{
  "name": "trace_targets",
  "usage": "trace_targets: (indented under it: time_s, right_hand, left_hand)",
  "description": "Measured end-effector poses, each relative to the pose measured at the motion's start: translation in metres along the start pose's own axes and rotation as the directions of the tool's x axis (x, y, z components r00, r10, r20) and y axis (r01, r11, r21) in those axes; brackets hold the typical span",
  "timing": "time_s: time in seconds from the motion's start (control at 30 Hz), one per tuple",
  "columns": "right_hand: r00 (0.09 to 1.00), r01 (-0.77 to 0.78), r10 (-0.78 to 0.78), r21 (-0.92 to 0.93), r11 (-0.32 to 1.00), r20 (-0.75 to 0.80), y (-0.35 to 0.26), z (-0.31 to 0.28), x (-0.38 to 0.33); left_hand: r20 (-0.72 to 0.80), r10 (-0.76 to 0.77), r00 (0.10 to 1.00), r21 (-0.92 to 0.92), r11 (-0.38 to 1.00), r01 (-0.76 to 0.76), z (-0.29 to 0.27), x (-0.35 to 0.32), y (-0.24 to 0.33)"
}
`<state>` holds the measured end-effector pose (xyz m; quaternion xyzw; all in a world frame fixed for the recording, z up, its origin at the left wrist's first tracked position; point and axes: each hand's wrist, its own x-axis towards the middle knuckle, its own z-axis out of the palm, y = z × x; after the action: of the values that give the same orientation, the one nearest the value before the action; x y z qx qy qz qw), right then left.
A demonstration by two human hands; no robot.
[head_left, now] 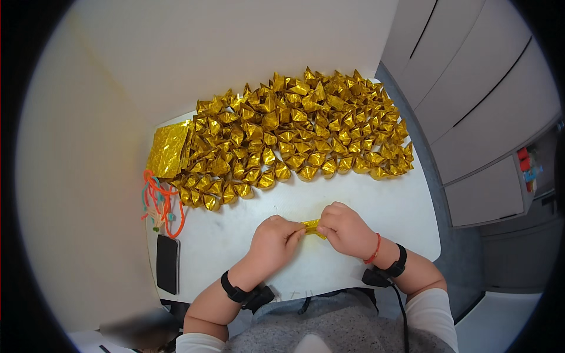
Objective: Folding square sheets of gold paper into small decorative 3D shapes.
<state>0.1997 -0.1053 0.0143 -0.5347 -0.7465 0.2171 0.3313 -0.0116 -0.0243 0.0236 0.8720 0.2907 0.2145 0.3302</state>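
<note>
A small folded strip of gold foil paper is stretched between my two hands, low over the near part of the white table. Its left end is pinched by my left hand, thumb against fingers. At the other end, my right hand grips the strip with curled fingers. Part of the strip is hidden under the fingertips. Beyond my hands, many folded gold foil ingots stand in crowded rows across the far half of the table. To their left lies a stack of flat gold foil sheets.
Orange and teal cords lie tangled at the table's left edge. Below them rests a dark phone. The white table meets a pale wall at its back and left. Grey cabinets stand to the right.
</note>
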Motion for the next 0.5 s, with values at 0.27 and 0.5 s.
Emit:
trace_targets:
  time_s: [0.27, 0.5]
  right_hand:
    - [0.98, -0.175, 0.18, 0.062, 0.983, -0.089, -0.0041, 0.0047, 0.0062]
    - [0.965, -0.234, 0.243, 0.09, 0.968, -0.103, -0.0062, 0.0047, 0.0086]
  left_hand:
    - [-0.034, -0.101, 0.994, -0.099, 0.99, 0.097, 0.0044, 0.0022, -0.004]
    - [-0.069, -0.032, 0.997, -0.028, 0.999, 0.031, 0.0069, 0.007, -0.0118]
